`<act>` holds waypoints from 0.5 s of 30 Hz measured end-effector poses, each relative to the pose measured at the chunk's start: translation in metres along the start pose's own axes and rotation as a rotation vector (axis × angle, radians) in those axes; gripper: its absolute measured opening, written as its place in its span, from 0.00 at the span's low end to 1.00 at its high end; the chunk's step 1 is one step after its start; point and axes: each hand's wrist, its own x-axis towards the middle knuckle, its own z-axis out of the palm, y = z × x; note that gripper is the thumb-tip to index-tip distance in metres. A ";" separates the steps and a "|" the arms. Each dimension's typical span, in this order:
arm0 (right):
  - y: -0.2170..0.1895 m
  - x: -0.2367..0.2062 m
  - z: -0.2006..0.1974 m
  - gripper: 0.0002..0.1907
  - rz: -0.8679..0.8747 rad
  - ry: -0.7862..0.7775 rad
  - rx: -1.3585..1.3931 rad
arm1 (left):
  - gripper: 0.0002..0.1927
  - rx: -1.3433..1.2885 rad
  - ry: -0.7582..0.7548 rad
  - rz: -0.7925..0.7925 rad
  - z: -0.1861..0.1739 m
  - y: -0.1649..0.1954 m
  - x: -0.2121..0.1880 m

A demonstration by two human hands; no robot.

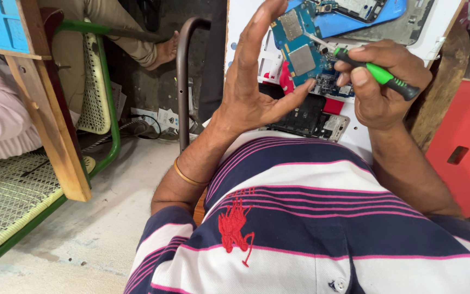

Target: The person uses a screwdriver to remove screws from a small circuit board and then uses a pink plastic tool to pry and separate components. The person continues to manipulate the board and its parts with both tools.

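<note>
My left hand (256, 81) is raised with its fingers spread, and its thumb tip touches the lower edge of a blue circuit board (300, 51). The board stands tilted above a white work surface (240, 22). My right hand (379, 81) grips a green and black screwdriver (384, 76), whose thin metal tip rests on the board near its right edge. An opened phone body (314, 122) with a dark inside lies flat just below the board. A second opened blue phone (354, 13) lies at the far edge.
A rusty metal chair back (183, 81) rises left of the work surface. Further left stand a green-framed woven chair (101, 81), a wooden post (47, 114) and another person's bare foot (167, 49). A red stool (463, 141) is at right.
</note>
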 end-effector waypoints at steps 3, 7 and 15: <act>0.000 -0.003 0.002 0.11 0.041 0.022 0.090 | 0.61 -0.011 0.048 0.006 -0.003 0.003 0.000; 0.000 -0.003 0.001 0.10 0.076 0.056 0.197 | 0.62 0.066 0.106 0.041 -0.003 0.005 0.002; 0.001 -0.001 -0.003 0.11 0.088 0.004 0.184 | 0.64 0.197 0.209 0.024 -0.002 0.006 0.005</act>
